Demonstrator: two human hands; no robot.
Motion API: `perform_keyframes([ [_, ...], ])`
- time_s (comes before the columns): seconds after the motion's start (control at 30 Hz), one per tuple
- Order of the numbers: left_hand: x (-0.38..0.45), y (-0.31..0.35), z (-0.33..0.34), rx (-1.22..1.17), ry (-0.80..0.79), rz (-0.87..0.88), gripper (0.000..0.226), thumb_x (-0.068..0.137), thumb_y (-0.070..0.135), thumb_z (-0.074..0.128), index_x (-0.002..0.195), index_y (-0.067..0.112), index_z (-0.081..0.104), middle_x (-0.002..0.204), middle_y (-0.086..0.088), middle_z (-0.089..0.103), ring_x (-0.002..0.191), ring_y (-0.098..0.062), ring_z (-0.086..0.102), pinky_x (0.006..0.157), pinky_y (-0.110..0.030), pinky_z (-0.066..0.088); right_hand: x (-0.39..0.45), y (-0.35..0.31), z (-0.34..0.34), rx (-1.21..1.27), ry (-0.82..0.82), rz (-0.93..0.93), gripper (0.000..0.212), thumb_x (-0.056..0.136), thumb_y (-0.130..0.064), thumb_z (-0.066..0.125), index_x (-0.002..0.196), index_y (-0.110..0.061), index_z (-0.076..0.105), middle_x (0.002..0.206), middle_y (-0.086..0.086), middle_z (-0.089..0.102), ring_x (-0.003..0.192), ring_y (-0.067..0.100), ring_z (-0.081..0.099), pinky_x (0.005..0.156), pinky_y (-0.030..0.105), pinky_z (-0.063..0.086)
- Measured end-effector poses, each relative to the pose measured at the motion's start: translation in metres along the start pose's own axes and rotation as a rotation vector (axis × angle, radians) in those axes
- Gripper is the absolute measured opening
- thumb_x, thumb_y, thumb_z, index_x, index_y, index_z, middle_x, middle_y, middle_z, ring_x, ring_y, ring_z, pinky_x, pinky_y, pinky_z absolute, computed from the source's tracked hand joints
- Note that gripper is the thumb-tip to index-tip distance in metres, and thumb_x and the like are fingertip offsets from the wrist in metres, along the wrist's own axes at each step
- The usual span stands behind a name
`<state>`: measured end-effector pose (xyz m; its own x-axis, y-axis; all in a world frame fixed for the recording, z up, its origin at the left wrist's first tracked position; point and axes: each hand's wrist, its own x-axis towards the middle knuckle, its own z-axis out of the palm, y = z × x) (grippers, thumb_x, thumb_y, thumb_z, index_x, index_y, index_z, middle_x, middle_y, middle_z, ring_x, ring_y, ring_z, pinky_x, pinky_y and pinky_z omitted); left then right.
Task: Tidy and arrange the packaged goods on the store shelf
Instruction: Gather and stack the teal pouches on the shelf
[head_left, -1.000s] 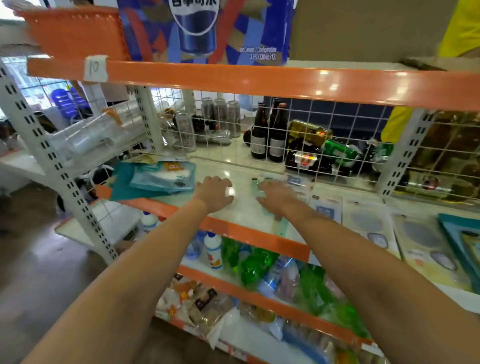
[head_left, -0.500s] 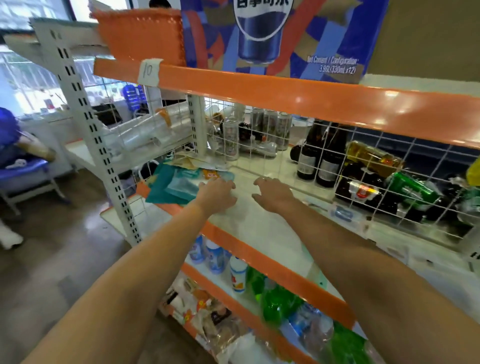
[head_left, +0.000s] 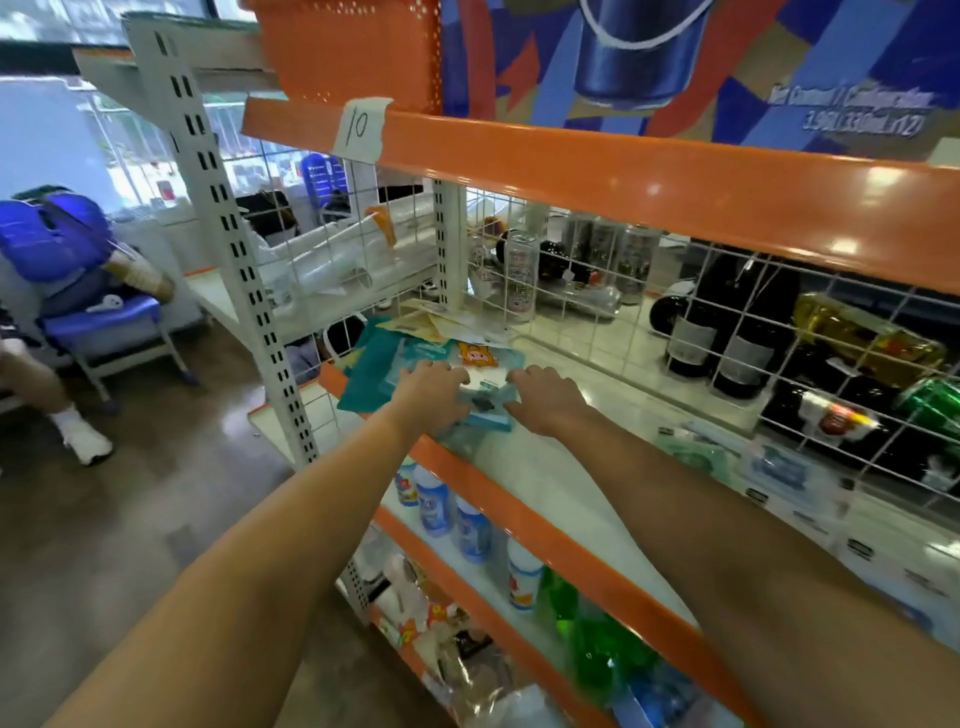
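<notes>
A stack of flat teal and clear packets (head_left: 415, 358) lies at the left end of the white shelf (head_left: 561, 467) with the orange front edge. The top packet shows an orange cartoon label (head_left: 475, 358). My left hand (head_left: 431, 397) rests on the stack's near side, fingers curled over the top packet. My right hand (head_left: 545, 397) touches the stack's right edge with fingers bent down on it. More flat packets (head_left: 774, 467) lie farther right on the same shelf, blurred.
A white wire grid (head_left: 675, 322) backs the shelf, with cans and dark bottles behind it. Bottles (head_left: 472, 525) and green packs stand on the shelf below. A perforated upright post (head_left: 228, 249) is at left. A seated person's leg and blue chair are far left.
The view swung left. Both hands moved left along the shelf from the bare middle onto the teal packet stack; the right hand left the small packet it had touched.
</notes>
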<state>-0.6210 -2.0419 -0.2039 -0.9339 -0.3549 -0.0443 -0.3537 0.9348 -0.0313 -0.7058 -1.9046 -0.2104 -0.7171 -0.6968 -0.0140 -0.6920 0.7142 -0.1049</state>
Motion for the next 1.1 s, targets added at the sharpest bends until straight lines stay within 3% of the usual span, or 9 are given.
perform_keyframes([
  [0.17, 0.021, -0.032, -0.009, 0.025, 0.005, 0.061, 0.047, 0.094, 0.036, 0.048, 0.139, 0.024, 0.042, 0.141, -0.010, 0.044, 0.132, -0.030, 0.036, 0.106, -0.049, 0.030, 0.026, -0.022, 0.000, 0.027, -0.015, 0.056, 0.047, 0.096, -0.038, 0.048, 0.138, -0.017, 0.042, 0.142, 0.008, 0.044, 0.129, 0.027, 0.042, 0.100, 0.040, 0.038],
  [0.5, 0.058, -0.077, -0.002, 0.065, 0.019, 0.153, 0.048, 0.094, 0.036, 0.046, 0.141, 0.024, 0.043, 0.141, -0.007, 0.045, 0.133, -0.029, 0.036, 0.107, -0.051, 0.029, 0.051, -0.057, 0.017, 0.140, -0.044, 0.071, 0.045, 0.098, -0.031, 0.046, 0.141, -0.018, 0.040, 0.148, 0.004, 0.035, 0.134, 0.024, 0.035, 0.103, 0.038, 0.037],
  [0.8, 0.063, -0.089, 0.011, 0.045, 0.038, 0.257, 0.042, 0.096, 0.036, 0.043, 0.135, 0.020, 0.046, 0.139, -0.009, 0.045, 0.130, -0.029, 0.037, 0.105, -0.052, 0.030, 0.048, -0.072, 0.035, 0.134, -0.099, 0.123, 0.051, 0.097, -0.038, 0.044, 0.141, -0.013, 0.038, 0.143, 0.013, 0.040, 0.130, 0.031, 0.040, 0.106, 0.040, 0.038],
  [1.0, 0.064, -0.093, 0.017, 0.063, 0.050, 0.304, 0.042, 0.096, 0.040, 0.043, 0.133, 0.022, 0.048, 0.135, -0.008, 0.047, 0.126, -0.029, 0.041, 0.103, -0.049, 0.033, 0.043, -0.077, 0.042, 0.144, -0.102, 0.108, 0.075, 0.086, -0.062, 0.052, 0.141, -0.014, 0.037, 0.144, 0.011, 0.041, 0.131, 0.028, 0.039, 0.108, 0.042, 0.036],
  [1.1, 0.064, -0.097, 0.015, 0.063, 0.061, 0.323, 0.043, 0.096, 0.040, 0.043, 0.135, 0.023, 0.047, 0.136, -0.007, 0.047, 0.128, -0.027, 0.040, 0.103, -0.049, 0.032, 0.040, -0.079, 0.044, 0.120, -0.092, 0.084, 0.083, 0.081, -0.065, 0.055, 0.142, -0.013, 0.035, 0.146, 0.009, 0.038, 0.134, 0.027, 0.036, 0.110, 0.044, 0.035],
])
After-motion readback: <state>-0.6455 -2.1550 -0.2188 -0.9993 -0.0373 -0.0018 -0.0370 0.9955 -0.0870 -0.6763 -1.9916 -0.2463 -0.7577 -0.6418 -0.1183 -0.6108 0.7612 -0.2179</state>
